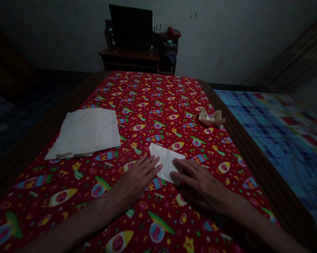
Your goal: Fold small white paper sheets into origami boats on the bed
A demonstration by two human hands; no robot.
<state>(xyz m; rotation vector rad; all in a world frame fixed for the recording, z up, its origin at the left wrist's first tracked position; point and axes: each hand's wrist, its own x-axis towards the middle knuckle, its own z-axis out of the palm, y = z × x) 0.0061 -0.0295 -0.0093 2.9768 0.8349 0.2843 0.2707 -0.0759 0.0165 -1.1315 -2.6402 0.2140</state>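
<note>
A small folded sheet of white paper (167, 162) lies on the red patterned cloth (158, 119), between my two hands. My left hand (141, 173) rests flat with its fingers stretched over the paper's left edge. On the other side, my right hand (198, 181) touches the paper's right part, its fingers a little bent and apart; its thumb is partly hidden. Neither hand wraps round the paper.
A stack of white paper sheets (91, 131) lies on the left of the cloth. Near the right edge sits a folded paper shape (211, 117). Against the far wall stands a wooden desk (129, 56) with a dark screen (132, 26). Checked bedding (269, 130) spreads at right.
</note>
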